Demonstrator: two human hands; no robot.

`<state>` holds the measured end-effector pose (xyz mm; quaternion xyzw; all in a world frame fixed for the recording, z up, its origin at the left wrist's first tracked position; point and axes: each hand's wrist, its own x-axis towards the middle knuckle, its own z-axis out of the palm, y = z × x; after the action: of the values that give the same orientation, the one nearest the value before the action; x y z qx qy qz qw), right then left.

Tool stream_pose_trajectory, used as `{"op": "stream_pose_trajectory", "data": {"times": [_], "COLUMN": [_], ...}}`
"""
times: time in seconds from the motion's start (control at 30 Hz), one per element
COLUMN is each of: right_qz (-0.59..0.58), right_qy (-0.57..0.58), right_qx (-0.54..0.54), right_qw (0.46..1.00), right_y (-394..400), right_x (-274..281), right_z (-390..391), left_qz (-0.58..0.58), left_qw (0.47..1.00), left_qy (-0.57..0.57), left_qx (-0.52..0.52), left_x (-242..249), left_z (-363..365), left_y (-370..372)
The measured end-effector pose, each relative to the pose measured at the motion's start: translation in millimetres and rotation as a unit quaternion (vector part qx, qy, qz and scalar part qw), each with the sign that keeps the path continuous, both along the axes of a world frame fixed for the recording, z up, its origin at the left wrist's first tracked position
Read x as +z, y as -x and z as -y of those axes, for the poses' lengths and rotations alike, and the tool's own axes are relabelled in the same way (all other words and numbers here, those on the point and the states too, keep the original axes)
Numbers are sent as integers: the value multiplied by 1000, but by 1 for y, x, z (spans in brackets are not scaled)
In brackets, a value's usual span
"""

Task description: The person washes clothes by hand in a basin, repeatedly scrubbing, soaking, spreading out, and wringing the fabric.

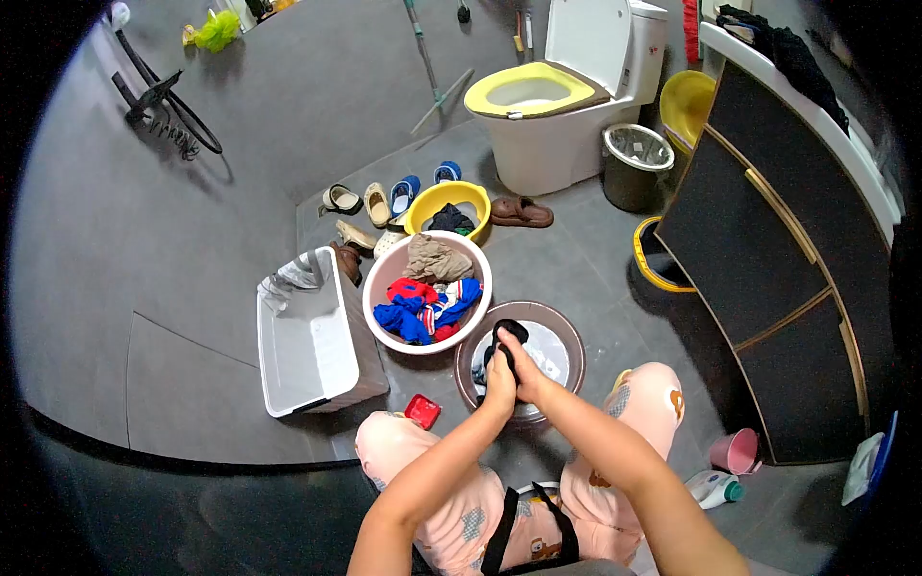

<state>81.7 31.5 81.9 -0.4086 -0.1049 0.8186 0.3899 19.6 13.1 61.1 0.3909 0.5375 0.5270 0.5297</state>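
Observation:
Both hands are pressed together over a brown basin that holds sudsy water. My left hand and my right hand are closed on one black cloth, which shows above the fingers and hangs down on the left side into the basin. Just behind and left of it, a pink basin holds red and blue clothes and a beige cloth. Farther back, dark cloth lies in a yellow basin.
A white bin stands left, with a red object near it. Shoes and a toilet are behind. At right are a trash bin, dark cabinet, pink cup and bottle.

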Motion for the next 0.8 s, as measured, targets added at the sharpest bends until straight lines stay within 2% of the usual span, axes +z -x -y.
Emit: {"op": "stream_pose_trajectory", "data": {"times": [0.03, 0.07, 0.1, 0.2, 0.3, 0.33, 0.37, 0.43, 0.5, 0.57, 0.6, 0.7, 0.77, 0.8], "right_qz": [-46, -76, -63, -81, -114, -129, -144, -178, -209, -214, -191, -131, -99, -61], "right_qy": [18, 48, 14, 35, 20, -13, 3, -84, -37, -72, -66, -29, 20, 30], "right_qx": [-2, -16, -48, -64, -17, -21, -14, 11, 74, 69, 40, -27, -46, -44], "right_qw": [999, 996, 997, 994, 993, 991, 990, 980, 975, 972, 979, 991, 994, 997], "right_y": [-6, -9, -13, -18, -7, -6, -4, 0, -5, -3, 0, 4, -1, -3], "right_x": [-9, -19, -10, -30, -34, -22, -9, -10, -5, 2, -4, -18, -9, -14], "right_z": [-6, -14, -17, -22, -10, -5, 3, 10, 17, 21, 20, 19, 14, 7], "left_qz": [37, -7, 46, 4, -247, -271, -285, -240, -127, -104, -112, 116, 6, -45], "left_qw": [998, 998, 996, 995, 956, 955, 946, 966, 989, 995, 993, 990, 999, 997], "left_qy": [44, 57, 61, -53, -116, -82, -149, -92, -72, -7, -13, 19, -33, -63], "left_qx": [-2, -12, -53, -86, -109, -87, -28, -8, 19, -2, 43, 83, 29, 11], "left_x": [19, 25, 19, -15, -21, -12, -14, -20, -45, -72, -82, -13, -51, -50], "left_z": [10, 15, 19, 13, -4, -6, -12, -25, -44, -52, -50, -19, -8, -1], "left_y": [-3, -9, -9, -11, 11, 13, 17, 30, 43, 52, 47, 15, 7, 1]}}
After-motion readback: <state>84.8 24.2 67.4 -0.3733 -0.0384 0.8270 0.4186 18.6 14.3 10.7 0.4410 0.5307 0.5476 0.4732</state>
